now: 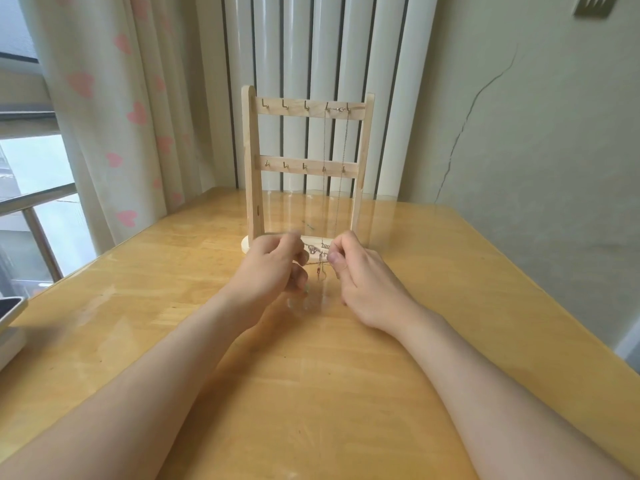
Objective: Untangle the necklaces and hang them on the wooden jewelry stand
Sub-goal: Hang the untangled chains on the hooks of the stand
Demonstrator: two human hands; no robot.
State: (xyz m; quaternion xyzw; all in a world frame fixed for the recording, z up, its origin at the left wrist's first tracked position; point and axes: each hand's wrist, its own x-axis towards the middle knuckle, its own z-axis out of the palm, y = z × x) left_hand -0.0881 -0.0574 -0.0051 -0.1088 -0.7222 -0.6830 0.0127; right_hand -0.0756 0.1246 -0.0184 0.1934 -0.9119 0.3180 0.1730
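Note:
A wooden jewelry stand [252,161] with two hook rails stands at the table's far middle. One thin silver necklace [343,161] hangs from the two rightmost top hooks, its chain reaching down to the stand's base. Just in front of the base, my left hand [273,265] and my right hand [356,275] pinch a tangled necklace [320,263] between them; a small pendant with a red spot dangles below the fingers. Part of the chain is hidden by the fingers.
The wooden table [311,375] has a glossy clear cover. A curtain with pink hearts [114,116] and a window sit at the left, a white radiator [329,46] behind the stand. A dark tray edge [10,313] pokes in at the left.

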